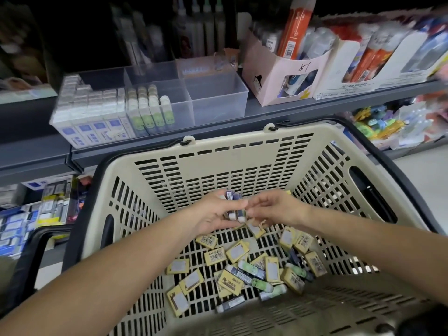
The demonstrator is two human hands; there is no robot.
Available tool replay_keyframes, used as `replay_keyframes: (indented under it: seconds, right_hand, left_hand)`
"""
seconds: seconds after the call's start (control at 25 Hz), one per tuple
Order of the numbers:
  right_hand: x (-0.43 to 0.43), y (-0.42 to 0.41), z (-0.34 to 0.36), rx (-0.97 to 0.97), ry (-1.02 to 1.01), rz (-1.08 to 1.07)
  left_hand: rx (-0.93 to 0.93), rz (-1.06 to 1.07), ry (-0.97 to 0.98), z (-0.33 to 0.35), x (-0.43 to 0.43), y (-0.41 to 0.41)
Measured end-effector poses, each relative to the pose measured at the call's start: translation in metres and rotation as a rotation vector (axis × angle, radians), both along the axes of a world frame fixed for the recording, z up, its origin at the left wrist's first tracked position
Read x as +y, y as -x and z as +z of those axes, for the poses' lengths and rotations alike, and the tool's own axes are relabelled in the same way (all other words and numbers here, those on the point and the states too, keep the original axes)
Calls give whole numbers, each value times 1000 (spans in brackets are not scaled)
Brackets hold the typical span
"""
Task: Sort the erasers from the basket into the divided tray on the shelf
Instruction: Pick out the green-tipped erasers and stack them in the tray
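Left fingers: the left hand (213,212) is curled round a small bundle of dark purple sleeved erasers with white tips (233,204), and the grip looks firm.
Right fingers: the right hand (278,209) is loosely bent, its tips meeting the bundle's white ends; whether they pinch one cannot be told.
Bundle axis: it runs away from the person, purple ends beyond the fingers, white tips nearest.
Below the fingers: flat yellow wrapped erasers (214,257) and green sleeved ones (249,266) lie scattered on the floor of the beige slotted plastic basket (218,161).
Beyond the fingers: the clear plastic divided tray (219,110) sits up on the grey shelf (291,107), past the basket's far rim.
The turn: an open compartment lies almost straight ahead, and the loaded left hand looks better placed to lift there.
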State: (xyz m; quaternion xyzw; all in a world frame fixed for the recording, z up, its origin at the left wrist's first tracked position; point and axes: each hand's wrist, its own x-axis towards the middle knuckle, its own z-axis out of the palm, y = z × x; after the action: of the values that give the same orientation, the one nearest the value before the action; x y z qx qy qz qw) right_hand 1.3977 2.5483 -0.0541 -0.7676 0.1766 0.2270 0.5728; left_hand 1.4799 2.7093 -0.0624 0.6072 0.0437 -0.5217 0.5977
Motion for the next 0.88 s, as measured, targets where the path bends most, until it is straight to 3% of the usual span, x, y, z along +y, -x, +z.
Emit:
replay_keyframes:
  seconds: [0.12, 0.2, 0.32, 0.52, 0.6, 0.68, 0.8, 0.88]
  right_hand:
    - [-35, 21, 3, 308, 541, 527]
    - [-43, 34, -7, 375, 724, 723]
    - [-33, 34, -16, 186, 759, 673]
    - [-14, 39, -29, 219, 1051, 733]
    - [-5, 42, -33, 181, 996, 692]
    - [-6, 34, -29, 158, 808, 490]
    - [-11, 14, -9, 109, 242, 57]
    - [-8, 7, 3, 51, -96, -113]
  left_hand:
    - [-25, -26, -75, -2, -3, 1]
    - [-27, -42, -66, -1, -5, 1]
    - [-45, -46, -60, 3, -4, -2]
    - [-32, -90, -54, 5, -2, -1]
    - [-6, -98, -49, 3, -2, 1]
    - [-14, -117, -90, 0, -2, 2]
    - [-24, -143, -142, -3, -1, 1]
    - [-5, -145, -110, -2, -1, 1]
